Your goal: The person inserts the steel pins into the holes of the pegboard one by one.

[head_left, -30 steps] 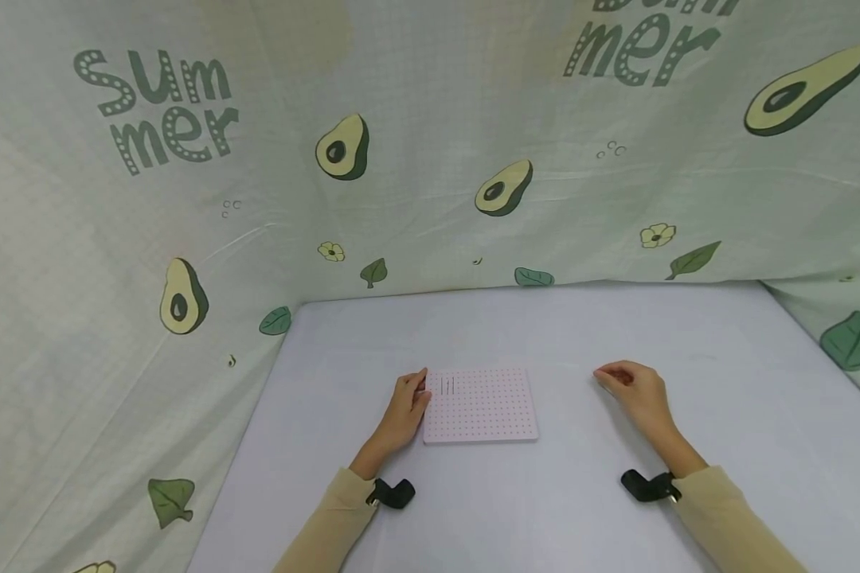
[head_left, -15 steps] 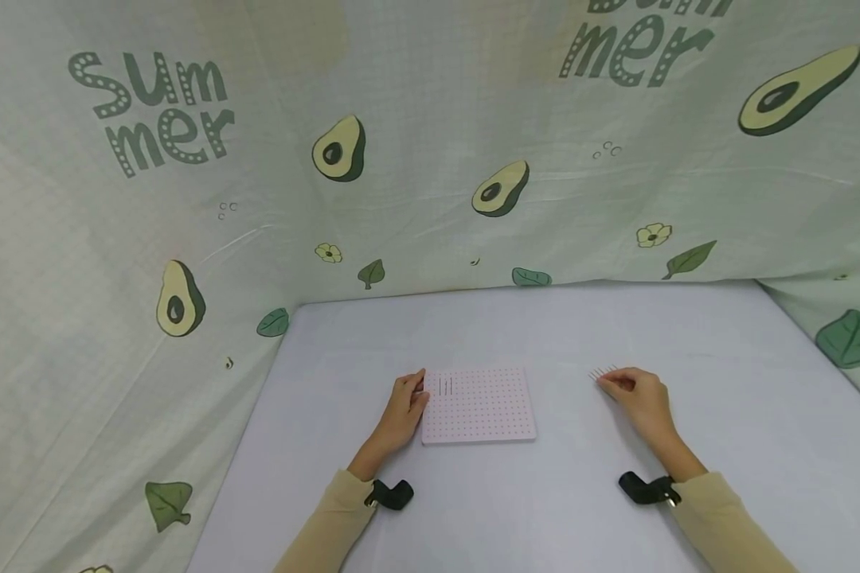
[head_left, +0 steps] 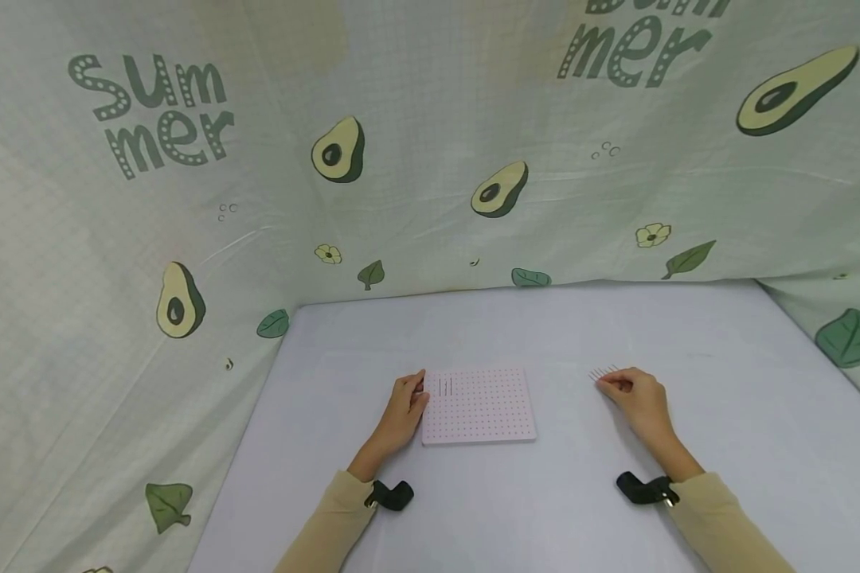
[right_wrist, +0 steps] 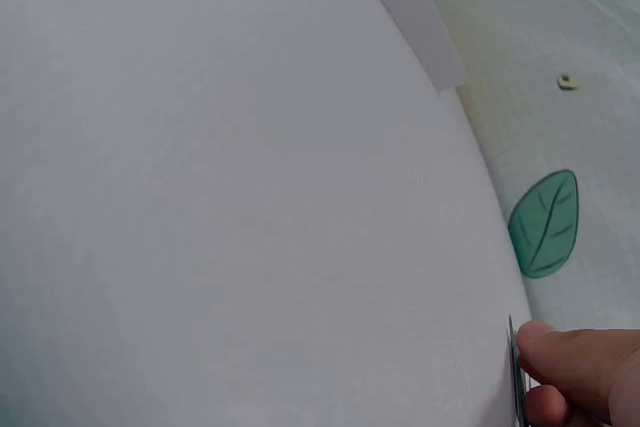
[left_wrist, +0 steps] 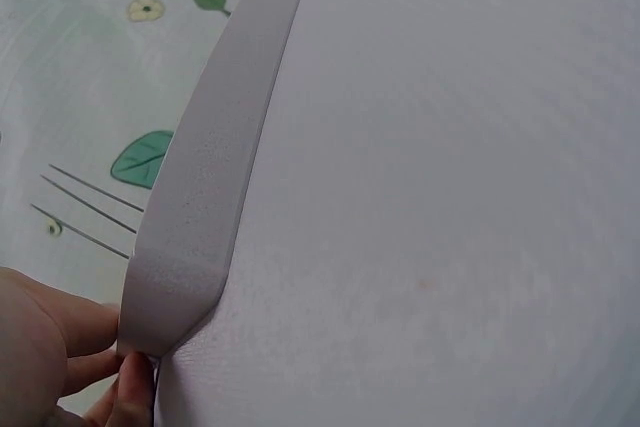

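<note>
A pink pegboard [head_left: 478, 406] lies flat on the white table [head_left: 516, 326], with three thin pins [head_left: 445, 387] standing near its far left corner. My left hand [head_left: 404, 410] rests against the board's left edge, fingertips [left_wrist: 130, 382] touching the board's corner [left_wrist: 195, 207]; the three pins [left_wrist: 85, 202] show beyond it. To the right of the board, my right hand [head_left: 634, 394] has its fingers curled at a small bunch of loose pins [head_left: 603, 372] lying on the table. In the right wrist view a fingertip [right_wrist: 575, 367] pinches a thin metal pin [right_wrist: 514, 372].
Avocado-print cloth [head_left: 416, 159] walls the table at the back and on both sides. Black wrist straps [head_left: 390, 495] sit on both forearms. The board's far end [right_wrist: 405, 7] shows in the right wrist view.
The right hand drew back slightly toward me, uncovering the bunch of loose pins in front of its fingertips. The left hand and the board stayed put.
</note>
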